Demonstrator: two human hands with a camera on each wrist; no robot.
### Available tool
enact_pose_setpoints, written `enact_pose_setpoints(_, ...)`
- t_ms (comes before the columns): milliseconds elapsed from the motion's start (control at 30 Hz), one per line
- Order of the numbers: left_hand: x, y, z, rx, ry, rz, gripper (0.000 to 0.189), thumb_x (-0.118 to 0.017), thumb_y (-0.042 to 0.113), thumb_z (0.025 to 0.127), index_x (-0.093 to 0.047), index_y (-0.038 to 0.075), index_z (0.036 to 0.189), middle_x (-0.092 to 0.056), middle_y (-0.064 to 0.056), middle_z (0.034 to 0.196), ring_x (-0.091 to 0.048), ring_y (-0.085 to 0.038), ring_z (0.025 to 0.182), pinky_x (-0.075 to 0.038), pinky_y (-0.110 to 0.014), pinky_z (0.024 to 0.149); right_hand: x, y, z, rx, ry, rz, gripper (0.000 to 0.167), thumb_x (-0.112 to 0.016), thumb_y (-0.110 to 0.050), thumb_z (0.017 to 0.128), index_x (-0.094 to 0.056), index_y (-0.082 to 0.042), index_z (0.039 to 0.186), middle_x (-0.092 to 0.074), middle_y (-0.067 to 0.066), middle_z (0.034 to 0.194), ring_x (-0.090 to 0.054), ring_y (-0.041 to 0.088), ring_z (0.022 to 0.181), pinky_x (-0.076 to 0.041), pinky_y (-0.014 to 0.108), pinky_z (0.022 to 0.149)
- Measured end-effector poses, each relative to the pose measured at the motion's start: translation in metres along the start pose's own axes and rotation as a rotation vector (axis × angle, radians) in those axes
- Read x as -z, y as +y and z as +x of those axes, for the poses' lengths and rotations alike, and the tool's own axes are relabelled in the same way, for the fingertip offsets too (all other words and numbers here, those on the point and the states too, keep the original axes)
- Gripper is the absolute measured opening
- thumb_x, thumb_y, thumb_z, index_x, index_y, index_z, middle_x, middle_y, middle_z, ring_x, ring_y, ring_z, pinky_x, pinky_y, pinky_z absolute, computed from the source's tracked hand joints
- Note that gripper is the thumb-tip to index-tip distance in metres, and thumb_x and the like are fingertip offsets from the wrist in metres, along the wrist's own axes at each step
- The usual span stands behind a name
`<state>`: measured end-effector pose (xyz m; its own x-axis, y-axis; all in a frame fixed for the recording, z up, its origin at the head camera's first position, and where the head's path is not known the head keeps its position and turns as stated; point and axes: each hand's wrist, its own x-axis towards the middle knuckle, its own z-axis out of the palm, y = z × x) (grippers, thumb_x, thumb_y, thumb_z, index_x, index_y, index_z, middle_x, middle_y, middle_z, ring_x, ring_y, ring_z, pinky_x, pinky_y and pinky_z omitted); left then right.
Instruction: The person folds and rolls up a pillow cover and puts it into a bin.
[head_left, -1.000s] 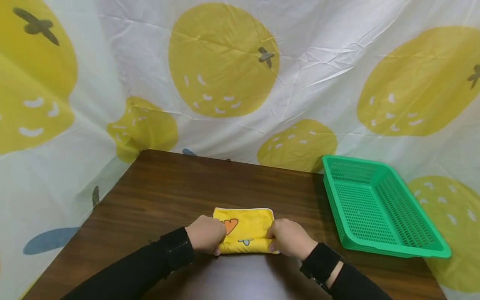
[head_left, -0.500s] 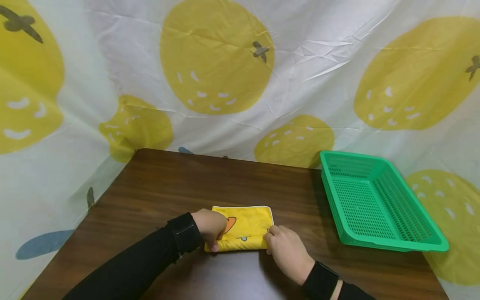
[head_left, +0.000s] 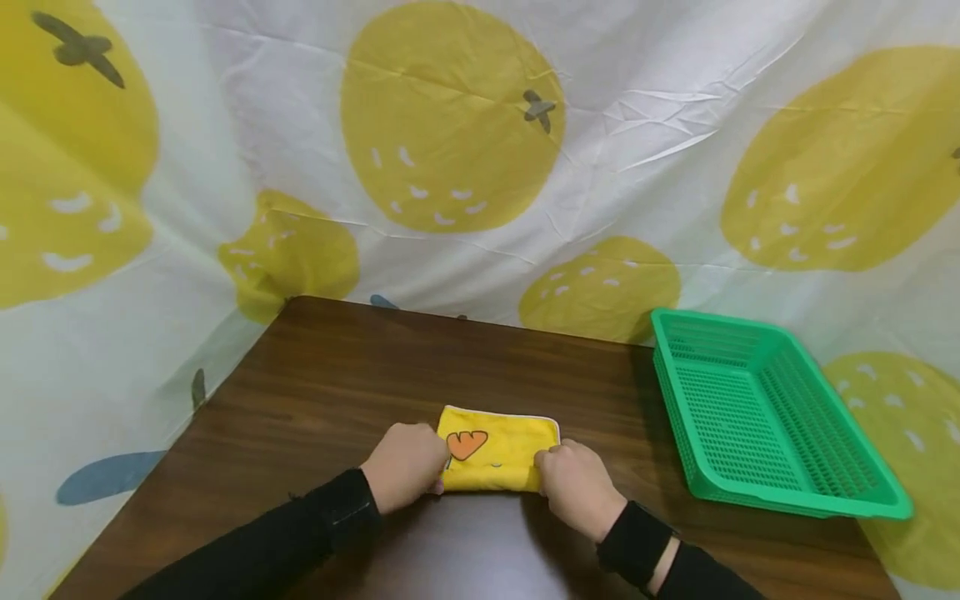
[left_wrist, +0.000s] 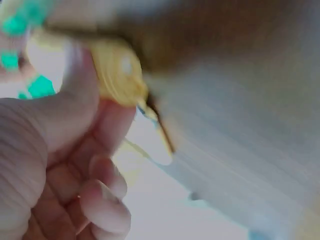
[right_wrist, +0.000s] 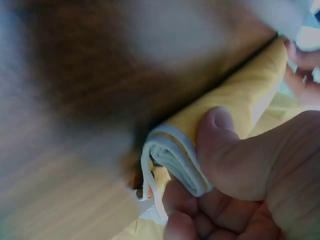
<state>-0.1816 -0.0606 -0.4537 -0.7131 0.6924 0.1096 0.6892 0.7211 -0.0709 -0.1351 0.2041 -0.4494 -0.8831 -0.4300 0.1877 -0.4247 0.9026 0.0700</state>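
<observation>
We start with the yellow cloth (head_left: 498, 450), a folded piece with a white hem and an orange carrot print, lying on the dark wooden worktop (head_left: 337, 383) close to its near edge and roughly midway along it. It is doubled over into a thick, narrow rectangle, and that is why both hands sit at its short ends: the layers need pinning together there or they would spring apart.

Our left hand (head_left: 405, 462) takes the left end, thumb on top and fingers curled beneath, so its grip is closed around the cloth. The left wrist view is blurred, but it does show yellow fabric caught between thumb and fingers. Our right hand (head_left: 573, 483) does the same on the right end; in the right wrist view the thumb (right_wrist: 220, 135) presses down on the stacked white-edged layers (right_wrist: 175, 160), with the fingers tucked under them.

Further out, a green plastic basket (head_left: 795, 500) stands on the right part of the worktop, well apart from the cloth. Behind everything hangs a white backdrop (head_left: 645, 125) printed with large yellow fruit.
</observation>
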Motion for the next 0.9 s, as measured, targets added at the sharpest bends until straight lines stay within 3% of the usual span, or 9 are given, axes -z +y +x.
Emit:
enact_pose_setpoints(67, -0.002, 0.012, -0.008, -0.040, 0.088, 0.106, 0.025, -0.092, 0.031, 0.079, -0.073, 0.018, 0.069, -0.064, 0.006, 0.065, -0.056, -0.012, 0.065, -0.048, -0.030, 0.054, 0.003, 0.004, 0.004, -0.029, -0.058, 0.063, 0.023, -0.092, -0.008, 0.075, -0.069, -0.008, 0.077, -0.068, 0.007, 0.069, -0.064, 0.024, 0.067, -0.057, 0.042, 0.066)
enact_pose_setpoints(133, -0.004, 0.020, -0.013, -0.060, 0.132, 0.154, 0.020, -0.090, 0.026, 0.081, -0.076, 0.016, 0.071, -0.067, 0.004, 0.068, -0.058, -0.014, 0.067, -0.049, -0.030, 0.052, 0.004, 0.009, 0.009, -0.048, -0.118, 0.110, 0.020, -0.091, -0.007, 0.076, -0.072, -0.007, 0.081, -0.069, 0.007, 0.071, -0.067, 0.025, 0.068, -0.058, 0.045, 0.066)
enact_pose_setpoints(367, -0.009, 0.024, -0.017, 0.012, 0.121, 0.131, 0.029, -0.094, 0.042, 0.075, -0.078, 0.018, 0.075, -0.069, 0.005, 0.071, -0.057, -0.015, 0.068, -0.050, -0.031, 0.054, 0.007, 0.025, 0.028, -0.054, -0.316, 0.263, 0.013, -0.087, -0.002, 0.081, -0.078, -0.007, 0.089, -0.066, 0.002, 0.075, -0.054, 0.017, 0.069, -0.053, 0.038, 0.069)
enact_pose_setpoints(467, -0.009, 0.022, -0.017, 0.017, 0.101, 0.090, 0.029, -0.094, 0.042, 0.076, -0.079, 0.017, 0.077, -0.070, 0.005, 0.071, -0.057, -0.015, 0.067, -0.050, -0.031, 0.054, 0.008, 0.027, 0.033, -0.064, -0.382, 0.316, 0.013, -0.088, -0.004, 0.083, -0.081, -0.007, 0.094, -0.072, 0.001, 0.082, -0.057, 0.016, 0.072, -0.057, 0.037, 0.075)
enact_pose_setpoints(733, -0.008, 0.020, -0.018, 0.029, 0.105, 0.060, 0.027, -0.092, 0.038, 0.080, -0.081, 0.014, 0.081, -0.071, 0.003, 0.073, -0.058, -0.015, 0.068, -0.050, -0.031, 0.056, 0.012, 0.027, 0.037, -0.094, -0.424, 0.347, 0.019, -0.089, -0.007, 0.084, -0.082, -0.005, 0.102, -0.077, 0.004, 0.091, -0.061, 0.017, 0.078, -0.060, 0.042, 0.084)
enact_pose_setpoints(900, -0.010, 0.018, -0.017, 0.000, 0.122, 0.074, 0.021, -0.090, 0.032, 0.084, -0.081, 0.014, 0.081, -0.072, 0.003, 0.073, -0.057, -0.015, 0.068, -0.050, -0.031, 0.056, 0.009, 0.026, 0.038, -0.091, -0.415, 0.334, 0.014, -0.088, -0.006, 0.084, -0.080, -0.006, 0.096, -0.071, 0.001, 0.082, -0.057, 0.017, 0.075, -0.056, 0.040, 0.078)
